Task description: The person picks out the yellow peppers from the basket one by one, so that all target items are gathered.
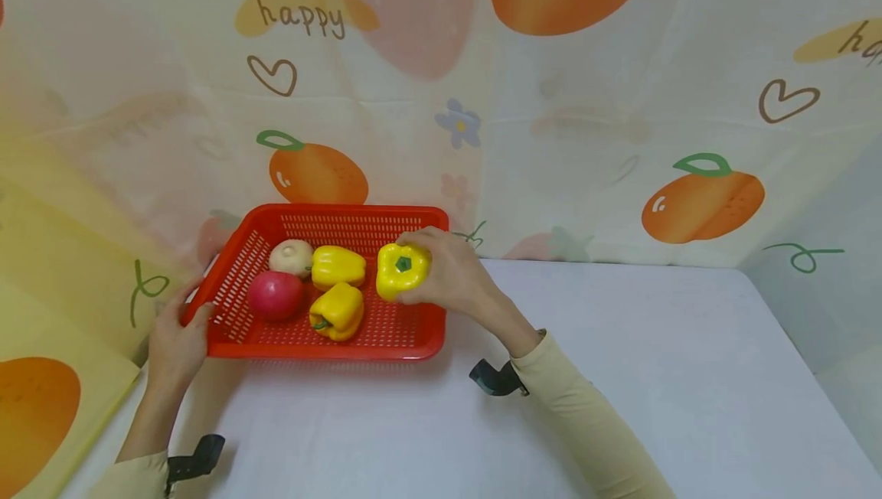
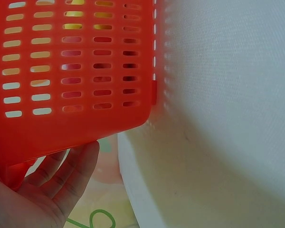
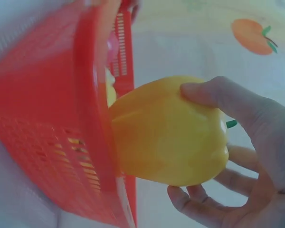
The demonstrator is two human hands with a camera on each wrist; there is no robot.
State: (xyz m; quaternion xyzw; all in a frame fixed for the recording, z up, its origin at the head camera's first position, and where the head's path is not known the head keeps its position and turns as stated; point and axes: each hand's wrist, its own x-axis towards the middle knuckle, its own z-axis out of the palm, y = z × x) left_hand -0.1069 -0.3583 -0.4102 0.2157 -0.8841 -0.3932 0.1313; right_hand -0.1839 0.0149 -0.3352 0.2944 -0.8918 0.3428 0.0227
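Your right hand (image 1: 456, 271) pinches a pepper (image 1: 393, 278), stem (image 1: 403, 264) up, long axis pointing down into the end of the basket (image 1: 317, 351) nearest that hand, while your left hand (image 1: 178, 334), well apart from the pepper, grips the basket's opposite end.

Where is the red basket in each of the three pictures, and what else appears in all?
Head: red basket, left of centre, seen from above.
Left wrist: basket at upper left, its slotted wall close up.
Right wrist: basket along the left side.
Shared landmark: the pink round item in the basket, seen through slots in the left wrist view, partly hidden in the right.
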